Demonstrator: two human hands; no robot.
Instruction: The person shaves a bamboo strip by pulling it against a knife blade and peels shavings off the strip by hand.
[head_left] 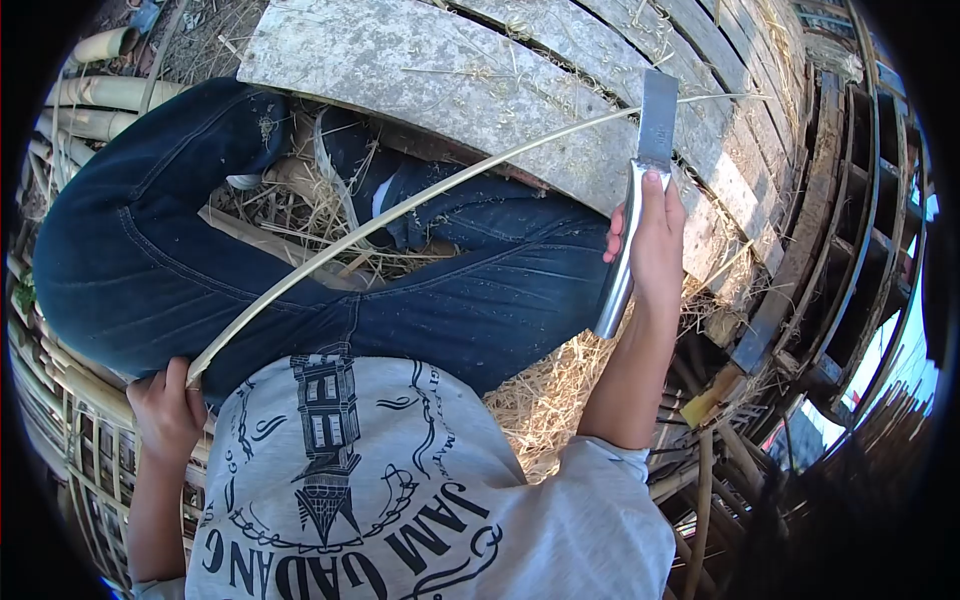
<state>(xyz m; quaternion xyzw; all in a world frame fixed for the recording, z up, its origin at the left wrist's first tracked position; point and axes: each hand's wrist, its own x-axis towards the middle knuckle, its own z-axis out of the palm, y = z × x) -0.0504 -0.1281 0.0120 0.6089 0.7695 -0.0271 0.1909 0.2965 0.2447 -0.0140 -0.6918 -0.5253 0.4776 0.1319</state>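
Observation:
A long, thin bamboo strip (430, 192) arcs across my lap from lower left to upper right. Its near end is pinched in my left hand (168, 412), beside my knee. My right hand (655, 235) is wrapped round the metal handle of a knife with a broad, square-ended blade (657, 118), the thumb lying along the handle's top. The blade points away from me and crosses the strip near its far end. Whether the blade's edge touches the strip, I cannot tell.
Weathered wooden planks (400, 60) with scattered shavings lie in front of my crossed legs (450, 290). Bamboo poles (105, 92) are at the far left. Straw-like shavings (545, 400) pile up by my right side, and a slatted wooden structure (850, 220) stands at the right.

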